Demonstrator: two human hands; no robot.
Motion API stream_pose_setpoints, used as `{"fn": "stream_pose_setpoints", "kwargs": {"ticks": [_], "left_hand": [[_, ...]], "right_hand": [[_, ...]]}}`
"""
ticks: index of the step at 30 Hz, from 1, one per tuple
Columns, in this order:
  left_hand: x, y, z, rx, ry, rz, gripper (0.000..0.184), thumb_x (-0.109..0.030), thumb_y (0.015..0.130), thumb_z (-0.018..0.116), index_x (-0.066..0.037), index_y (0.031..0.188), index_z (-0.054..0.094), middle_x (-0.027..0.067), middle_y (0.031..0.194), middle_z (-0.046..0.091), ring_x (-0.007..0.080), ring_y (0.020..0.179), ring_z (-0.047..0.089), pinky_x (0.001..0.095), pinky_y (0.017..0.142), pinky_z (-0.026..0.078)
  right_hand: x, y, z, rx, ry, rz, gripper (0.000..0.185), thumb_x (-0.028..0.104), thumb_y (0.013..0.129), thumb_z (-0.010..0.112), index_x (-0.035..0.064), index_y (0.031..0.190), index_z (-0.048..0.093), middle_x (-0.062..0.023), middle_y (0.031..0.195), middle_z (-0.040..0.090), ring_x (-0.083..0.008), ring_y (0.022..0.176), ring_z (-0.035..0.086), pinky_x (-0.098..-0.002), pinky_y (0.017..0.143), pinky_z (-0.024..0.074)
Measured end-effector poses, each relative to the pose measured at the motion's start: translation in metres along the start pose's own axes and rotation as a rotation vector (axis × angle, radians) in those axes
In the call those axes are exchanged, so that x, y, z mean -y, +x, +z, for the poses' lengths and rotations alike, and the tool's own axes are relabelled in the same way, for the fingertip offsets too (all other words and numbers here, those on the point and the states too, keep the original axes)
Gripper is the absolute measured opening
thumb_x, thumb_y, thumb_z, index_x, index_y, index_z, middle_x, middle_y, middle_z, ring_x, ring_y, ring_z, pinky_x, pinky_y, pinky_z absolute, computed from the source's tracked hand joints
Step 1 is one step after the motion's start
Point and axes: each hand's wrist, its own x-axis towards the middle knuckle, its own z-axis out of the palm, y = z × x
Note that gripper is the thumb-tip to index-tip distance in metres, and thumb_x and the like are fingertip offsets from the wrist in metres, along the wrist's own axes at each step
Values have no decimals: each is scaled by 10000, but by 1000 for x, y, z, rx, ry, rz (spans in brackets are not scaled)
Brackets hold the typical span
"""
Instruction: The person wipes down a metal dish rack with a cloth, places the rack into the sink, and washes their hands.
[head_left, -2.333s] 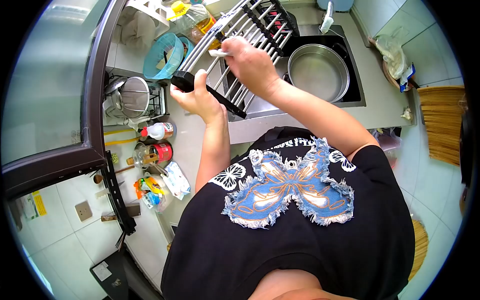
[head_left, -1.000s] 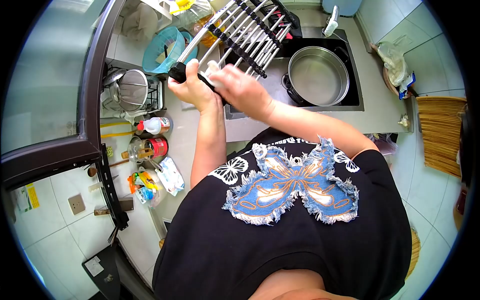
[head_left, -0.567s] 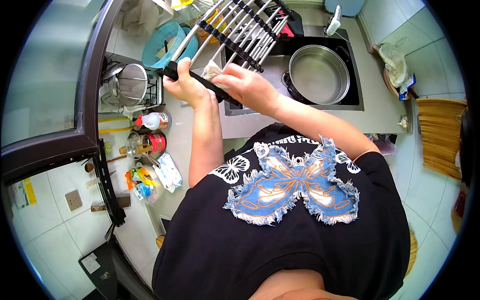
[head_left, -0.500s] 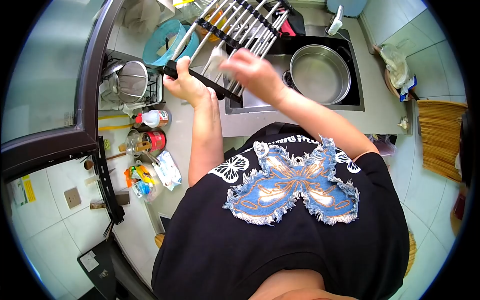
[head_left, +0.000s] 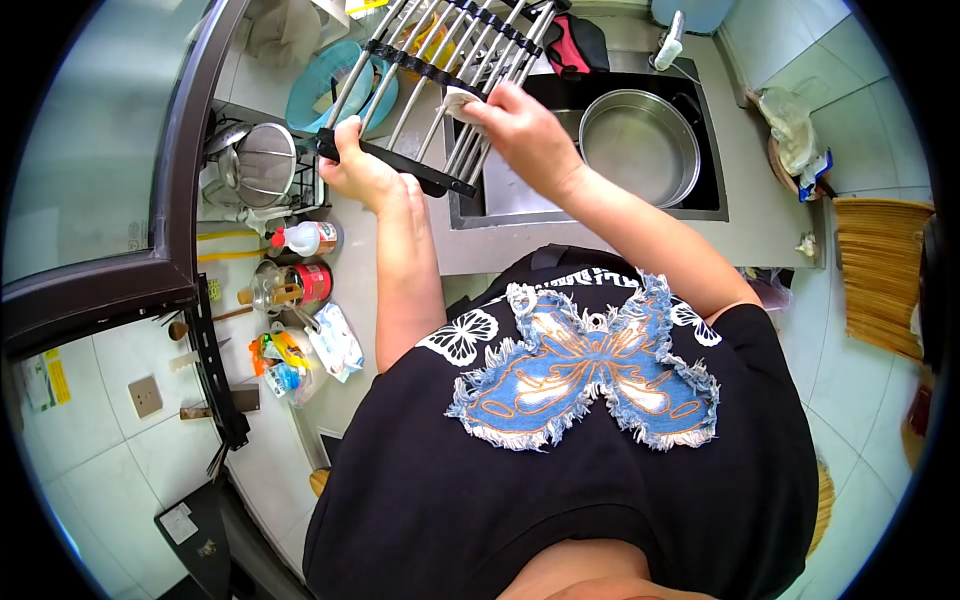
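Note:
A drying rack (head_left: pixel 402 113) of metal rods with black end bars and black joints is held up, tilted, over the counter and the sink's left side. My left hand (head_left: pixel 362 172) is closed around the left part of its near black bar. In my right hand (head_left: pixel 522 135) is a white cloth (head_left: pixel 461 103), pinched between the fingers and pressed against the rods near the black joint strip. Part of the cloth is hidden by the fingers.
The black sink (head_left: pixel 712 150) holds a round steel pot (head_left: pixel 640 150). A blue basin (head_left: pixel 318 85) stands behind the rack at left. Bottles, a red-labelled jar (head_left: pixel 312 281) and a wipes packet (head_left: pixel 336 341) line the left counter. A faucet (head_left: pixel 672 42) rises behind the sink.
My right hand with the cloth has moved up and slightly right along the rods. The rack has shifted a little to the left, together with my left hand.

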Motion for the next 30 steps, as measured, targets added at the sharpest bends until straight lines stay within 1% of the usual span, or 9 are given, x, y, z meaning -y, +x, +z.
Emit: {"fn": "stream_pose_setpoints", "kwargs": {"ticks": [5, 11, 17, 23, 25, 26, 27, 28, 30], "left_hand": [[1, 10, -6, 16, -57, -155, 311, -159, 720, 743, 26, 918, 590, 89, 907, 634, 231, 762, 619, 383, 740, 535], [-4, 10, -9, -2, -19, -213, 271, -257, 786, 650, -32, 927, 601, 80, 922, 653, 245, 814, 638, 386, 766, 535], [-8, 10, -9, -32, -32, -329, 296, -326, 779, 614, -69, 924, 590, 71, 901, 632, 249, 805, 607, 400, 740, 518], [-7, 17, -21, -26, -48, -363, 233, -321, 761, 626, -120, 848, 546, 38, 778, 569, 208, 631, 539, 345, 553, 461], [-6, 16, -26, 32, -50, -331, 303, -312, 771, 623, -57, 928, 574, 70, 889, 618, 256, 779, 622, 408, 709, 515], [-8, 11, -25, 34, -48, -332, 303, -312, 771, 623, -57, 928, 574, 70, 889, 618, 256, 779, 622, 408, 709, 515], [-13, 0, -18, 19, -43, -345, 265, -309, 772, 623, -77, 883, 557, 59, 823, 593, 240, 697, 585, 384, 635, 497], [-16, -6, -13, 4, -39, -357, 233, -306, 774, 622, -97, 839, 541, 49, 757, 568, 224, 615, 549, 359, 560, 478], [-4, 5, -24, 39, -59, -380, 236, -305, 772, 632, -96, 841, 548, 58, 763, 580, 227, 621, 557, 360, 564, 481]], "right_hand": [[24, -16, 6, 105, 100, -175, 317, 4, 838, 686, 105, 1138, 670, -66, 865, 560, -229, 781, 611, -342, 689, 550], [-10, -1, -14, -101, -18, 23, 295, 26, 850, 700, 99, 1136, 706, -73, 858, 554, -236, 734, 593, -346, 652, 518], [19, -21, -7, 121, 183, -124, 300, 6, 850, 695, 106, 1134, 692, -85, 880, 573, -234, 759, 610, -345, 667, 533], [-23, 7, -39, -247, 155, 121, 284, -75, 833, 653, 86, 1046, 750, -66, 896, 603, -174, 711, 620, -291, 649, 518], [-40, 17, -37, -409, 292, 311, 267, -67, 878, 627, 85, 1057, 755, -42, 880, 601, -117, 693, 604, -268, 633, 500], [-47, 22, -38, -445, 256, 302, 246, -42, 912, 618, 94, 1063, 757, -23, 881, 599, -82, 694, 586, -253, 620, 481], [-35, 32, -46, -423, 239, 418, 257, -35, 896, 630, 105, 1070, 757, -40, 890, 601, -109, 691, 589, -263, 622, 480], [-36, 34, -46, -416, 163, 362, 274, -36, 878, 634, 111, 1075, 757, -51, 894, 602, -135, 701, 594, -272, 630, 483], [-36, 32, -42, -388, 52, 288, 308, -43, 843, 636, 110, 1082, 754, -70, 883, 596, -187, 726, 599, -290, 655, 490]]}}
